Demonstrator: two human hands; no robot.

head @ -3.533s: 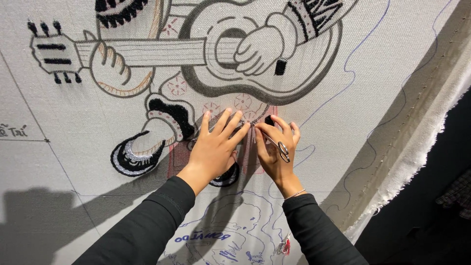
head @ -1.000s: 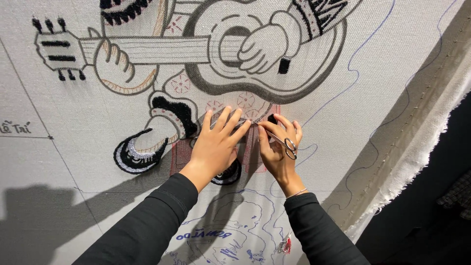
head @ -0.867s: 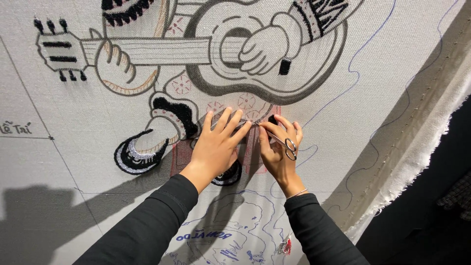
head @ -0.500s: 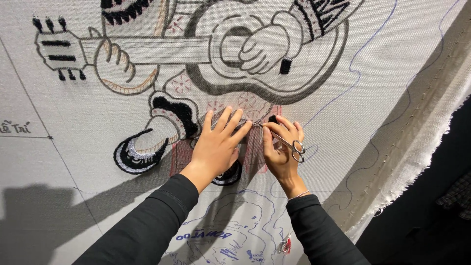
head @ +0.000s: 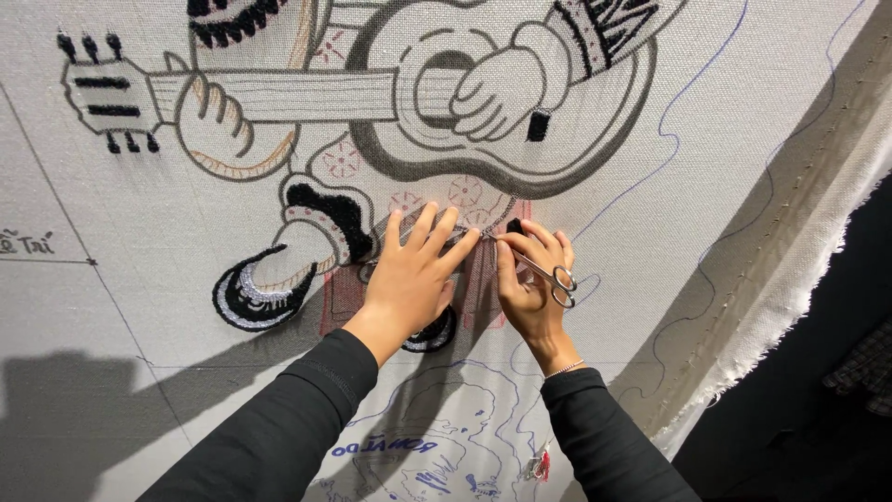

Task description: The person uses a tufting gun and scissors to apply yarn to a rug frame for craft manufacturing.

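Scissors, small and of bright metal, are held in the right hand. Their finger loops lie at about 4 o'clock from the knuckles, and the thin blades point to 10 o'clock, toward the tips of the left hand's fingers. The right fingers are curled closely around the handles, with the thumb pressed against the cloth below them. I cannot tell if the blades are apart or together, because they are too thin in this view.

The left hand lies flat on the stretched canvas, palm down, and holds nothing. Its fingers are spread a little and point to 1 o'clock, so that their tips come just beside the blade tips. The two hands are near each other, almost touching at the fingertips, over a reddish tufted patch of the design.

At 12 o'clock from the hands is the tufted guitar, with a white cartoon hand resting on its body. At 9 o'clock from the left hand is a black and white shoe of the figure. At 6 o'clock, between the black sleeves, blue drawn lines mark another, unfilled figure. The frayed cloth edge runs at 3 o'clock from the right hand, well apart from it.
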